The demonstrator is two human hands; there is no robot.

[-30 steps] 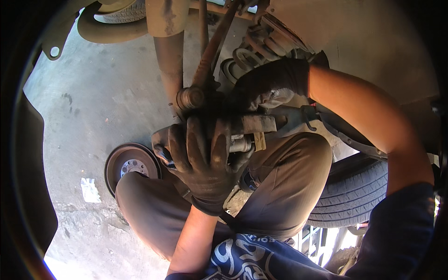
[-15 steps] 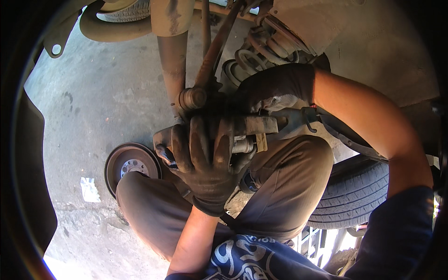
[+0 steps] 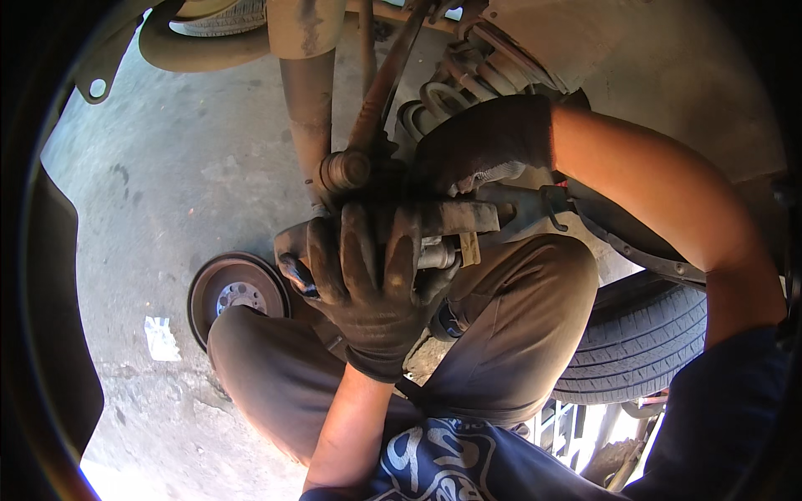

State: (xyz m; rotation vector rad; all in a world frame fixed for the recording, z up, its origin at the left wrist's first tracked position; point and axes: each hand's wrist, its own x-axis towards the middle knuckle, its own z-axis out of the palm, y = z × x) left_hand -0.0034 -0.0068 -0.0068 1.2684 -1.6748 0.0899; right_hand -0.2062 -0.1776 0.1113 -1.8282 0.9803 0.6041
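My left hand (image 3: 368, 288), in a dark work glove, is wrapped over the near side of a rusty brake caliper (image 3: 468, 219) in front of my knees. Its fingers reach up over the casting, and a shiny metal pin (image 3: 436, 255) shows beside them. My right hand (image 3: 480, 150), also gloved, reaches around behind the caliper from the right. Its fingers are hidden in shadow by the parts there, so what they hold does not show. Just above the caliper is the rusty round lower end (image 3: 345, 171) of a suspension rod.
A shock absorber (image 3: 309, 100) and a coil spring (image 3: 443, 104) are beyond my hands. On the concrete floor at left lie a brake disc (image 3: 196, 305) and a scrap of white paper (image 3: 161, 338). A tyre (image 3: 643, 351) lies by my right knee.
My right hand and wrist have shifted slightly left and up behind the caliper, and the right elbow has swung a little outward. The left hand keeps its grip.
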